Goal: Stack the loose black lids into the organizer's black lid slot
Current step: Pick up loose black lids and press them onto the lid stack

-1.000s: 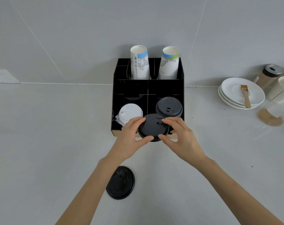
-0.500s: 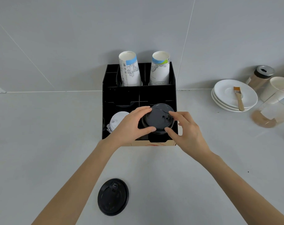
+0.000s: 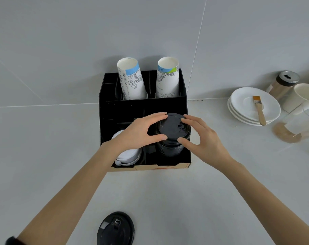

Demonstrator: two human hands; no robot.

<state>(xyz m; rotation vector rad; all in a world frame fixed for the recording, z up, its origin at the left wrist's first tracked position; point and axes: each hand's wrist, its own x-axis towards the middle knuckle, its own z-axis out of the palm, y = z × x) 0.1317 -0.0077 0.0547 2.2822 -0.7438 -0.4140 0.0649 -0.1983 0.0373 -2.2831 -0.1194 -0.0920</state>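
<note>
A black organizer [image 3: 125,110] stands against the wall. In its front right slot rises a stack of black lids [image 3: 169,147]. A black lid [image 3: 173,125] sits on top of that stack, pinched from the left by my left hand [image 3: 141,135] and from the right by my right hand [image 3: 203,137]. One loose black lid [image 3: 115,228] lies flat on the counter near the bottom edge, between my forearms. White lids [image 3: 127,156] fill the front left slot, partly hidden under my left wrist.
Two printed paper cups [image 3: 130,80] [image 3: 167,78] stand upside down in the organizer's rear slots. To the right sit stacked white plates [image 3: 245,103] with a brush [image 3: 259,110], a shaker jar [image 3: 282,84], a white cup [image 3: 303,96] and a clear container [image 3: 298,126].
Both hands carried the black lid from in front of the organizer back and onto the black stack in the right slot. The camera view shifted slightly down and closer.
</note>
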